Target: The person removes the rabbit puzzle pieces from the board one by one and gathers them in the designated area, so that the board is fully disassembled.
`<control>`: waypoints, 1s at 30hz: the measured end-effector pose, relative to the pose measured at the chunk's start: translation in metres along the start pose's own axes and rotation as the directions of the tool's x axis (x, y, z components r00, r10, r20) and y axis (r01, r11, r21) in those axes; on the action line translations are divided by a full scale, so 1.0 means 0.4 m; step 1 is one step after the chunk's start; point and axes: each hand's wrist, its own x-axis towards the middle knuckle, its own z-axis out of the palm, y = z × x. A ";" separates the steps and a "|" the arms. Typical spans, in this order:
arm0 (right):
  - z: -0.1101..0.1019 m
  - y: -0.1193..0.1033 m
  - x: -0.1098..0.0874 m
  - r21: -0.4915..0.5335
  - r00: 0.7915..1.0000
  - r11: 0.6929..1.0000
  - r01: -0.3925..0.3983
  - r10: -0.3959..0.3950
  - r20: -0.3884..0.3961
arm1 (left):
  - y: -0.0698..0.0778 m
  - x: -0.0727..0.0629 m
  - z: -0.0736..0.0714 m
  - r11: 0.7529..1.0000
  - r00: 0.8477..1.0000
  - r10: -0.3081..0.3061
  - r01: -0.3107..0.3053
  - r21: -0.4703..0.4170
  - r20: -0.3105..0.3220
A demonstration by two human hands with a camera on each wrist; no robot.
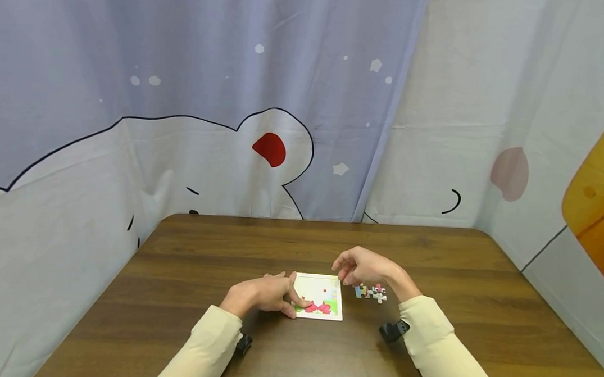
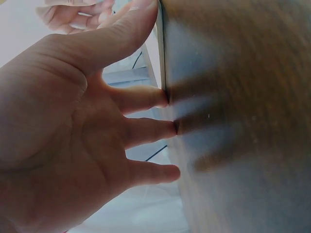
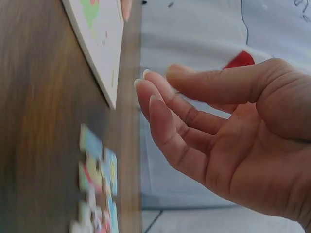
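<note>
A small white-framed puzzle board (image 1: 318,317) lies on the table, its printed picture showing pink and green shapes along the near side. My left hand (image 1: 272,294) rests at the board's left edge, thumb over the picture. In the left wrist view, its long fingers reach down straight to the tabletop beside the board. Above the board's right edge hovers my right hand (image 1: 361,265), fingers loosely bent. Nothing shows between thumb and fingers in the right wrist view, where the thumb tip overlaps a finger. Several jigsaw pieces (image 3: 92,174) lie below that hand, right of the board.
The brown wooden table (image 1: 203,246) stretches out on all sides of the board. A printed curtain (image 1: 207,167) hangs behind its far edge and along the sides. Dark wrist devices (image 1: 393,331) sit at both cuffs.
</note>
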 end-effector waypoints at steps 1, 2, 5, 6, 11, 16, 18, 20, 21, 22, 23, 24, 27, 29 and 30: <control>0.009 -0.004 0.006 -0.010 1.000 1.000 0.005 -0.005 0.006 | 0.001 0.000 0.000 1.000 1.000 -0.002 0.002 0.000 0.003; 0.019 -0.008 0.012 -0.020 1.000 1.000 0.011 -0.011 0.011 | 0.002 0.000 0.000 1.000 1.000 -0.004 0.004 0.000 0.007; 0.043 -0.020 0.027 -0.079 1.000 0.997 0.021 -0.020 0.008 | 0.004 0.001 -0.001 1.000 1.000 -0.006 0.006 0.008 0.019; 0.050 -0.024 0.031 -0.104 1.000 0.994 0.018 -0.018 0.002 | 0.004 0.002 -0.001 1.000 1.000 -0.005 0.005 0.014 0.020; 0.082 -0.040 0.051 -0.257 0.999 0.966 -0.017 0.008 -0.037 | 0.003 0.002 -0.002 1.000 1.000 -0.010 0.009 0.027 0.023; 0.104 -0.049 0.062 -0.325 0.997 0.942 -0.077 0.063 -0.052 | 0.000 0.000 -0.005 0.999 1.000 -0.003 0.002 0.032 0.018; 0.108 -0.049 0.064 -0.331 0.996 0.940 -0.084 0.072 -0.051 | -0.001 0.000 -0.006 0.999 1.000 0.001 -0.002 0.033 0.016; 0.110 -0.047 0.066 -0.337 0.997 0.938 -0.075 0.065 -0.042 | -0.001 0.000 -0.007 1.000 1.000 0.004 -0.005 0.030 0.014; 0.112 -0.046 0.067 -0.342 0.997 0.937 -0.070 0.060 -0.039 | -0.002 0.000 -0.006 1.000 1.000 0.006 -0.006 0.029 0.014; 0.114 -0.044 0.069 -0.347 0.998 0.935 -0.067 0.058 -0.036 | -0.003 0.000 -0.006 1.000 1.000 0.007 -0.008 0.030 0.013; 0.115 -0.043 0.070 -0.354 0.998 0.933 -0.064 0.055 -0.035 | -0.004 0.001 -0.005 0.999 1.000 0.010 -0.010 0.032 0.013; 0.117 -0.042 0.071 -0.359 0.998 0.931 -0.062 0.054 -0.033 | -0.004 0.001 -0.005 0.999 1.000 0.010 -0.010 0.033 0.013; 0.120 -0.040 0.072 -0.365 0.998 0.928 -0.067 0.059 -0.032 | -0.002 0.001 -0.005 1.000 1.000 0.001 -0.002 0.031 0.016; 0.121 -0.039 0.073 -0.366 0.997 0.928 -0.074 0.066 -0.035 | -0.001 0.000 -0.005 1.000 1.000 -0.007 0.006 0.028 0.017; 0.121 -0.039 0.072 -0.368 0.997 0.927 -0.074 0.065 -0.037 | 0.000 -0.001 -0.005 1.000 1.000 -0.011 0.010 0.026 0.018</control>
